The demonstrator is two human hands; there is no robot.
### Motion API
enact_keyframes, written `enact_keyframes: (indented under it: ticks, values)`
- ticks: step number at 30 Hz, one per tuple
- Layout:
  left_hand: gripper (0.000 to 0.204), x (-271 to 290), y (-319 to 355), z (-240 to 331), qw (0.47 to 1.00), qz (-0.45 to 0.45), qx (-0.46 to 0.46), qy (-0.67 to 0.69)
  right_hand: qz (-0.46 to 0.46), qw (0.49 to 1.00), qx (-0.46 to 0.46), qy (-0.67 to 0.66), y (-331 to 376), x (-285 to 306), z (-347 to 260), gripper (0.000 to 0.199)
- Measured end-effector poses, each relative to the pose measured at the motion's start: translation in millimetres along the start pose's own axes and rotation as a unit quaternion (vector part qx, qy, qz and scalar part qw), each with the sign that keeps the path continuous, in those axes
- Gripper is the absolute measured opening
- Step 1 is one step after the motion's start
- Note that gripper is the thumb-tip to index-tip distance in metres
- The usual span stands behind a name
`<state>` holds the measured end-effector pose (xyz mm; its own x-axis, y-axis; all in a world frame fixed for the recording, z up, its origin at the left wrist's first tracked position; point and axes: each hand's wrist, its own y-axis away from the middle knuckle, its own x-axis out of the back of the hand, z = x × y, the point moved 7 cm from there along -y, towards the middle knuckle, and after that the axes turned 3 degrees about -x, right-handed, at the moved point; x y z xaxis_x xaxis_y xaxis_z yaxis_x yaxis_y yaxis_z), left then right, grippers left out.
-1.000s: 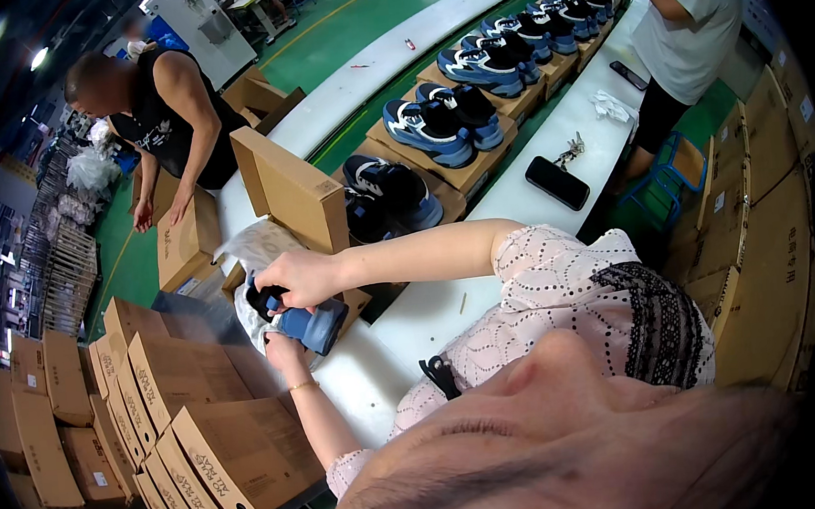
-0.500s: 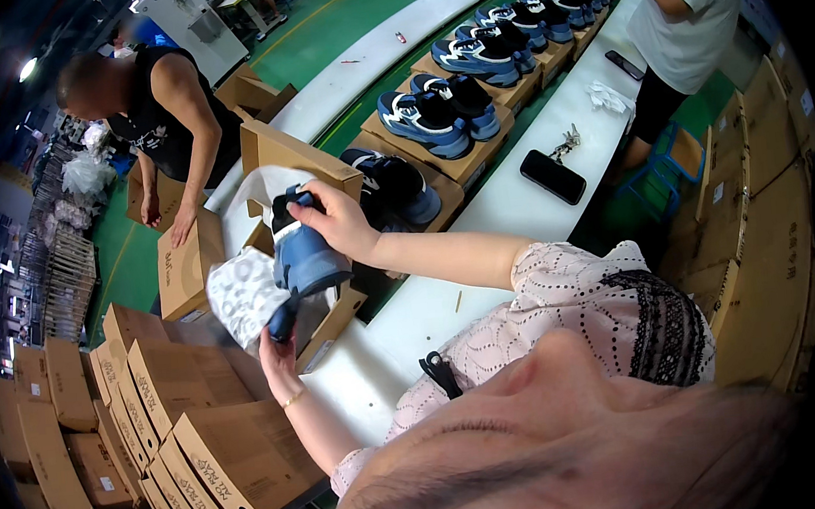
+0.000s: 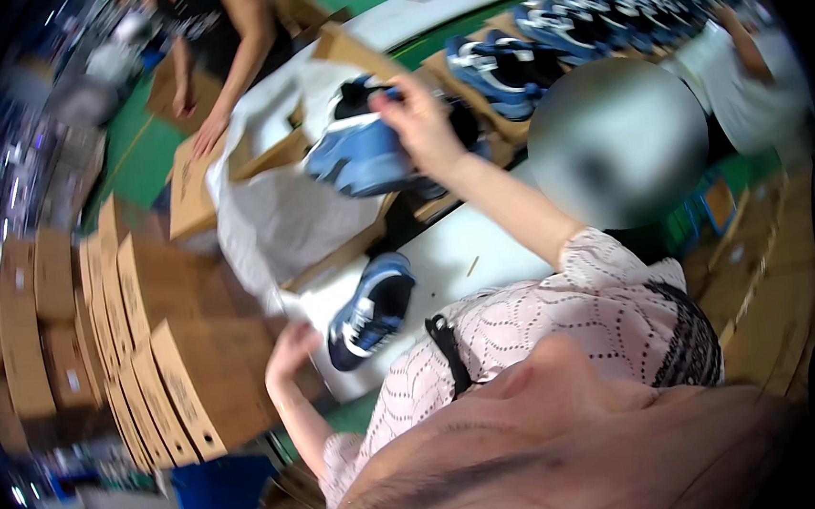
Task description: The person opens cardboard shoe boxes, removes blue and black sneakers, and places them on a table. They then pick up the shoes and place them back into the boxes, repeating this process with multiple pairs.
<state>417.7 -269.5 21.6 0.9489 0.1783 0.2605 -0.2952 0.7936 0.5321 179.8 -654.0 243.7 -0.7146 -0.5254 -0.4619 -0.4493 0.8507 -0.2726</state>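
Observation:
My right hand (image 3: pixel 416 120) grips a blue, black and white sneaker (image 3: pixel 358 153) at its upper edge, holding it above an open cardboard shoebox (image 3: pixel 341 258). White tissue paper (image 3: pixel 280 221) lines the box and spills over its near left side. A second sneaker (image 3: pixel 370 312) of the same colours lies on the white table just in front of the box. Left of that sneaker's toe, my left hand (image 3: pixel 293 352) is apart from it and holds nothing; its fingers look loosely spread, though somewhat blurred.
Closed shoeboxes (image 3: pixel 212 385) are stacked at the left. Pairs of sneakers (image 3: pixel 498 65) stand on boxes in a row toward the far right. Across the table a person in black rests a hand (image 3: pixel 213 133) on a box. Another person (image 3: pixel 748 84) stands far right.
My left hand has come away, and one sneaker now lies on the table. The right hand still holds the other sneaker. The view has shifted, and the white paper now hangs over the box.

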Motion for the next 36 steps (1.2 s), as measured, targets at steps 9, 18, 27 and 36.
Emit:
enact_keyframes:
  ticks: [9, 18, 27, 36]
  values:
    - [0.057, 35.0, -70.5, 171.8, 0.846, 0.372, -0.240, -0.298, 0.069, 0.992, 0.103, 0.000, -5.0, 86.7, -96.9, 0.013]
    - [0.055, -29.7, -122.5, 155.3, 0.855, 0.127, -0.095, -0.494, 0.183, 0.929, 0.263, 0.186, 18.7, 137.6, -172.1, 0.018]
    - [0.040, 19.0, -101.4, 135.2, 0.836, 0.394, -0.374, 0.075, -0.153, 0.906, 0.307, 0.247, 33.4, -8.9, -120.4, 0.021]
    - [0.054, -6.9, -62.8, 96.8, 0.862, 0.419, -0.233, 0.165, -0.281, 0.874, 0.166, 0.360, 28.8, -93.3, 51.6, 0.025]
